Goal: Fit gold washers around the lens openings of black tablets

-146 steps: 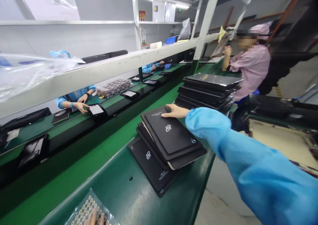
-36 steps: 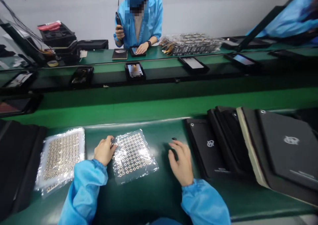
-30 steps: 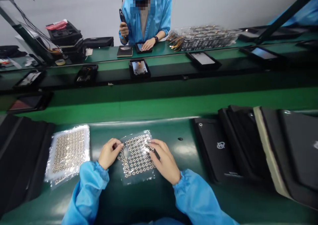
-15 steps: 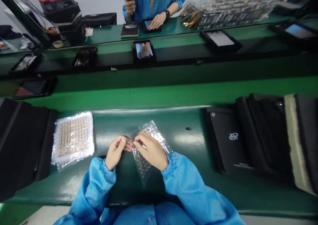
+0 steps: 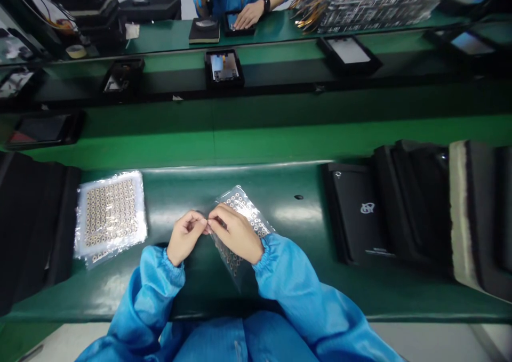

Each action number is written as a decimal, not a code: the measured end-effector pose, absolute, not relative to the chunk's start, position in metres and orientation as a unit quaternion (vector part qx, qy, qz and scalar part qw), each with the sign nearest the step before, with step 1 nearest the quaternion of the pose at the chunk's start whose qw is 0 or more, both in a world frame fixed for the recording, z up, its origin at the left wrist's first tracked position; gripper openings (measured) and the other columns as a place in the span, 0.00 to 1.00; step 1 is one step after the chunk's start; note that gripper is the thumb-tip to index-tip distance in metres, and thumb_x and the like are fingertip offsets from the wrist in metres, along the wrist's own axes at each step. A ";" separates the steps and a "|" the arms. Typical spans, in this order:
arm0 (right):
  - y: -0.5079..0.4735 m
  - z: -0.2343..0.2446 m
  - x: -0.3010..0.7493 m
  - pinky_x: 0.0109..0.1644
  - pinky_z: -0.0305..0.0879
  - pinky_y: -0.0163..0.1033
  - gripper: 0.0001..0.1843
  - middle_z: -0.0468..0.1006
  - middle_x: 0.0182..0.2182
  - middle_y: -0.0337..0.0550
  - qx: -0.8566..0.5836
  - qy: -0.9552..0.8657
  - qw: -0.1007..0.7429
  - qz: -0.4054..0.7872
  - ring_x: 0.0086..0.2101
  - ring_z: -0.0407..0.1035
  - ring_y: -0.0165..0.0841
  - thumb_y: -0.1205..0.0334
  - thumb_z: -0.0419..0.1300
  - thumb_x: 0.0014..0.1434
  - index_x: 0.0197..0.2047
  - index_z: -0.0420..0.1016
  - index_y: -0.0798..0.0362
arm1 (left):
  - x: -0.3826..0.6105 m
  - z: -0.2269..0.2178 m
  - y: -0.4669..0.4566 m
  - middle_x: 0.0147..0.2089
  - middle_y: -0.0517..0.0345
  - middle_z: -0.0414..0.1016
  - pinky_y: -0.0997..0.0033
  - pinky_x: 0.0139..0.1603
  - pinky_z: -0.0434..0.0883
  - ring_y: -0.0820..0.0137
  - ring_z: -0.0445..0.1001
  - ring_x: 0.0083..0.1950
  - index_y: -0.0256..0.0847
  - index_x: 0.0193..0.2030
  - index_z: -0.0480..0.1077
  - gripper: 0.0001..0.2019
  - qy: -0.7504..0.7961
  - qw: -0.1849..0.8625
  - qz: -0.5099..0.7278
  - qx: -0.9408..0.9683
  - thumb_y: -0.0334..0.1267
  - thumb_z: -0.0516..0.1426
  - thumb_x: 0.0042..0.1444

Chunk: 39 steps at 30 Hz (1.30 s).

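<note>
My left hand point(image 5: 186, 238) and my right hand point(image 5: 237, 232) meet fingertip to fingertip over the bench, both closed in a pinch. What lies between the fingertips is too small to make out. Under and beside my right hand is a clear plastic bag point(image 5: 255, 216) of small ring-shaped parts, its left edge reaching up to the pinching fingers. My right hand covers the bag's middle. Left of my hands, a second clear bag point(image 5: 111, 211) shows neat rows of the same rings, with another sheet of rings partly under it.
Black cases point(image 5: 358, 212) stand in a row at the right, with more black cases point(image 5: 36, 228) at the left. A small dark oval piece point(image 5: 298, 197) lies on the green bench point(image 5: 172, 186). Beyond, devices in black trays point(image 5: 224, 69) line a track; a co-worker's hand point(image 5: 248, 16) rests on one.
My left fingers have closed from a looser, spread pose into a pinch against my right fingertips. The view has tilted slightly down, so the scene sits higher in the picture.
</note>
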State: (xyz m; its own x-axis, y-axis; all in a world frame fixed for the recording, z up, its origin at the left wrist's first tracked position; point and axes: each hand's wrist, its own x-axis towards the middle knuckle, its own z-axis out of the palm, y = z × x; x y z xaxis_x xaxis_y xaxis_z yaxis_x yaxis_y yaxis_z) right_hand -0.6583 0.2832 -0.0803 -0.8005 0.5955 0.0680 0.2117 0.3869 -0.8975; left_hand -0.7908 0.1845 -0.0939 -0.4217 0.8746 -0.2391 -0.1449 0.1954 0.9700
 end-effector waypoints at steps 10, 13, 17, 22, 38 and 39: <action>0.291 -0.084 -0.654 0.34 0.63 0.33 0.05 0.71 0.30 0.35 -0.233 -0.791 0.139 0.548 0.30 0.68 0.29 0.66 0.62 0.59 0.33 0.68 0.52 | -0.789 -0.093 0.185 0.26 0.60 0.72 0.72 0.33 0.71 0.72 0.72 0.28 0.39 0.30 0.69 0.18 0.648 0.429 0.533 0.334 0.54 0.60 0.54; 0.294 -0.077 -0.652 0.35 0.62 0.34 0.05 0.71 0.29 0.35 -0.228 -0.801 0.119 0.541 0.30 0.67 0.29 0.67 0.61 0.59 0.32 0.69 0.52 | -0.788 -0.092 0.185 0.26 0.60 0.72 0.72 0.33 0.70 0.72 0.71 0.28 0.39 0.30 0.69 0.17 0.648 0.429 0.521 0.354 0.53 0.59 0.56; 0.297 -0.067 -0.651 0.37 0.60 0.35 0.08 0.71 0.29 0.36 -0.223 -0.812 0.107 0.528 0.31 0.66 0.30 0.72 0.57 0.61 0.31 0.69 0.52 | -0.788 -0.092 0.185 0.25 0.61 0.70 0.73 0.34 0.69 0.73 0.70 0.28 0.39 0.30 0.68 0.17 0.649 0.423 0.509 0.377 0.52 0.57 0.58; 0.297 -0.062 -0.652 0.38 0.57 0.36 0.11 0.70 0.28 0.36 -0.220 -0.818 0.096 0.522 0.32 0.65 0.31 0.75 0.54 0.60 0.29 0.67 0.52 | -0.788 -0.093 0.186 0.26 0.61 0.69 0.74 0.34 0.68 0.73 0.69 0.29 0.39 0.30 0.67 0.15 0.652 0.411 0.497 0.399 0.48 0.55 0.60; 0.303 -0.078 -0.661 0.34 0.62 0.34 0.06 0.72 0.26 0.35 -0.235 -0.756 0.118 0.599 0.29 0.67 0.30 0.66 0.55 0.62 0.32 0.68 0.52 | -0.785 -0.086 0.187 0.25 0.61 0.64 0.72 0.33 0.64 0.72 0.65 0.29 0.41 0.25 0.62 0.11 0.668 0.337 0.465 0.472 0.38 0.51 0.57; 0.302 -0.077 -0.661 0.34 0.62 0.35 0.07 0.72 0.27 0.36 -0.234 -0.756 0.114 0.600 0.29 0.67 0.30 0.66 0.53 0.63 0.32 0.68 0.52 | -0.785 -0.086 0.187 0.25 0.61 0.64 0.72 0.34 0.64 0.72 0.65 0.29 0.41 0.25 0.62 0.11 0.669 0.334 0.459 0.480 0.38 0.50 0.58</action>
State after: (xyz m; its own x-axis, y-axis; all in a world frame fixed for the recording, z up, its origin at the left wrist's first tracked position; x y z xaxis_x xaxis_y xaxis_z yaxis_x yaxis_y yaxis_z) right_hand -0.6605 0.3024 -0.0766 -0.8649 0.4900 -0.1086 0.2168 0.1698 -0.9613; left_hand -0.7853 0.1874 -0.0858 -0.3164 0.9486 -0.0066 0.3357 0.1184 0.9345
